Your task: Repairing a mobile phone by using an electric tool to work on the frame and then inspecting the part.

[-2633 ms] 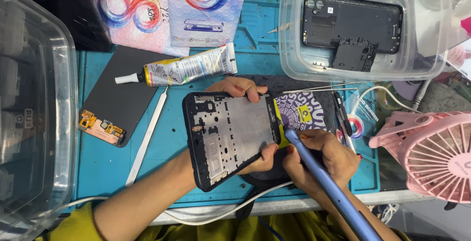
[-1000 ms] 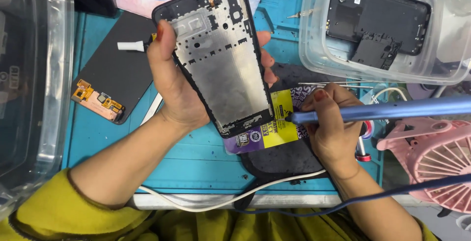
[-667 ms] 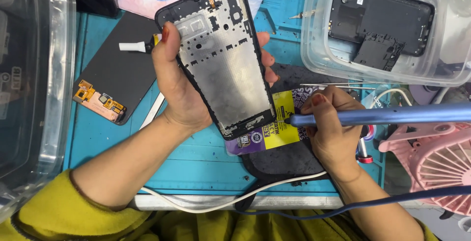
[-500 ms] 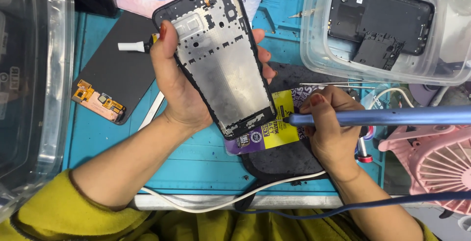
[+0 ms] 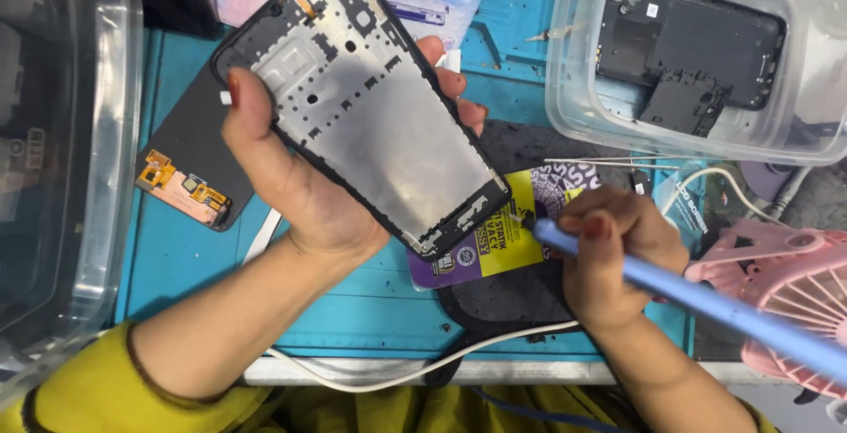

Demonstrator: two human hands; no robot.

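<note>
My left hand point(image 5: 300, 190) grips a black phone frame point(image 5: 366, 102) with a bare metal midplate, lifted and tilted above the blue work mat point(image 5: 185, 257). My right hand point(image 5: 613, 261) holds a long light-blue tool point(image 5: 706, 305) like a pen. Its thin tip touches the frame's lower right edge. Under the tip lies a purple and yellow packet point(image 5: 507, 239) on a dark pad point(image 5: 520, 292).
A clear tub point(image 5: 573, 89) at the upper right holds a black phone back and parts. A detached screen with an orange flex cable point(image 5: 181, 186) lies at left, beside a large clear bin point(image 5: 66, 177). A pink fan point(image 5: 776, 292) stands at right. A white cable point(image 5: 415, 371) runs along the front edge.
My left hand has raised the frame closer to the camera. The blue tool has swung from level to slanting down to the right, its tip now at the frame's lower corner.
</note>
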